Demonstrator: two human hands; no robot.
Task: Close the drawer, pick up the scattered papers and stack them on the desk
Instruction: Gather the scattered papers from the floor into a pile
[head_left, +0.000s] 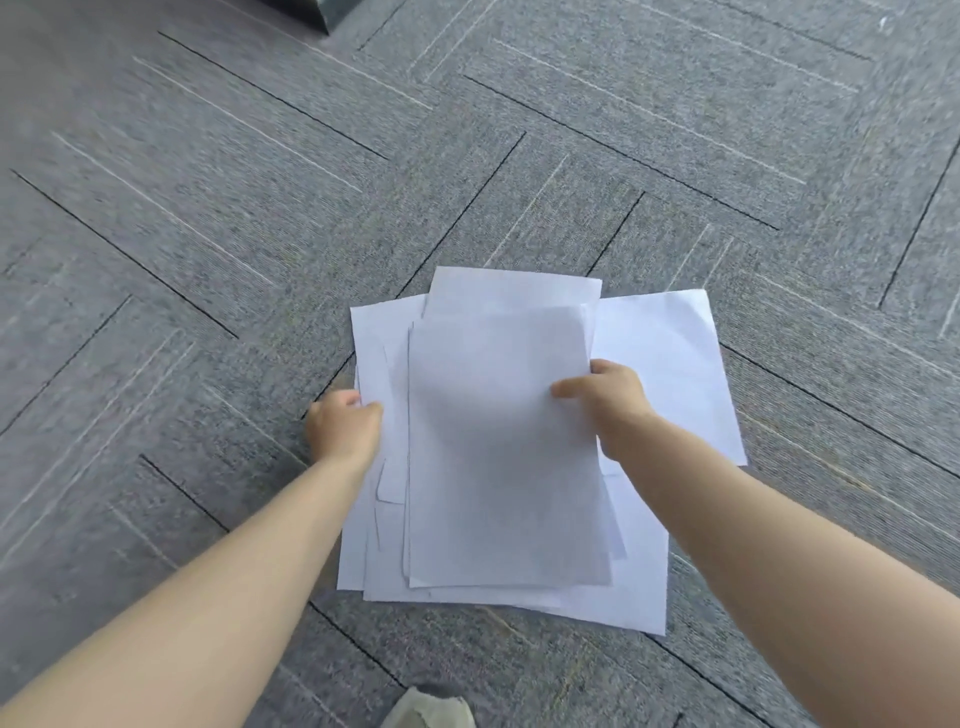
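- Loose white papers (506, 441), gathered into a rough pile at centre frame, sit low over the grey carpet (208, 234).
- Left hand (343, 426) pinches the pile's left edge; right hand (608, 397) grips the right.
- Neither drawer nor desk is visible; stacking on the desk appears undone.

White papers (509, 447) overlapping unevenly above carpet

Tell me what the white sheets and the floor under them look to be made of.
Sheets: thin white paper, matte; lower sheets show faintly through the top one, and the edges bend where the left hand and right hand pinch them. Floor: grey carpet tiles, probably short-pile textile; fine speckled weave, thin dark seams and pale lines between the tiles.
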